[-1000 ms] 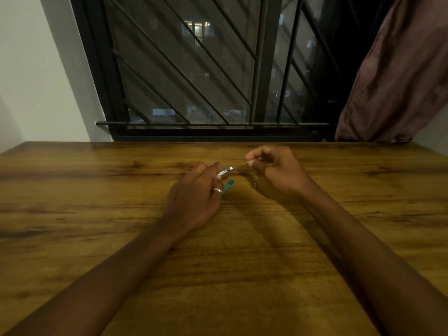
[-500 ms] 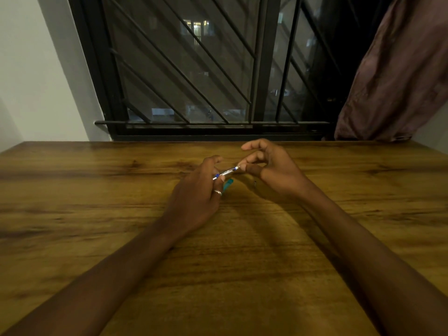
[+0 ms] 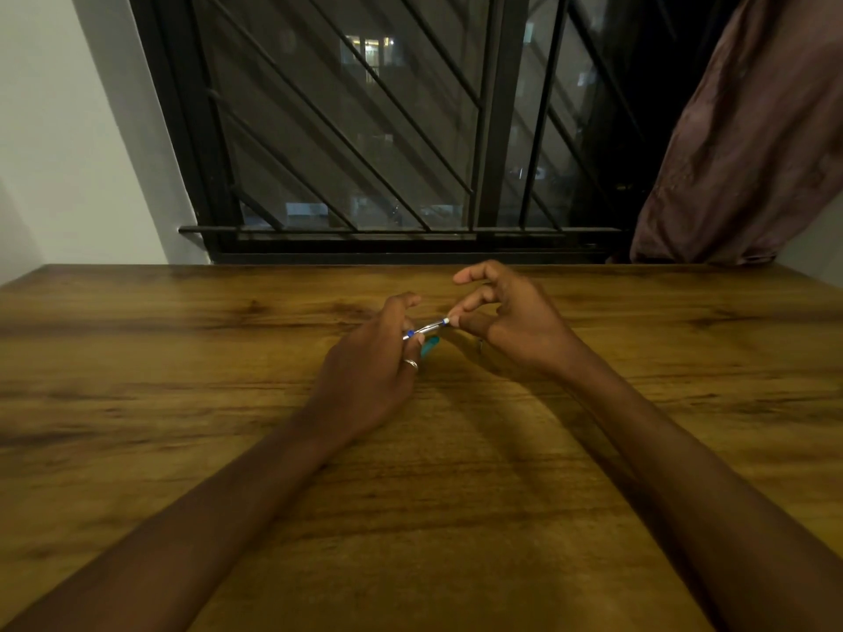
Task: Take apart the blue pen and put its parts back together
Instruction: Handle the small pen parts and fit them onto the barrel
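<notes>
Both hands work above the wooden table [image 3: 182, 403]. The left hand [image 3: 369, 380] pinches a slim pen part [image 3: 426, 329] at 1 end; the right hand [image 3: 511, 321] pinches the other end, remaining fingers spread. A teal piece [image 3: 430, 346] shows beneath the left fingers.

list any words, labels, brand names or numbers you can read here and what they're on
None can be read.
Slim pen part, pinched between the left hand and right hand: any print too small to tell.
Teal piece under the left hand: no print visible.
Wooden table: bare wood grain only.
</notes>
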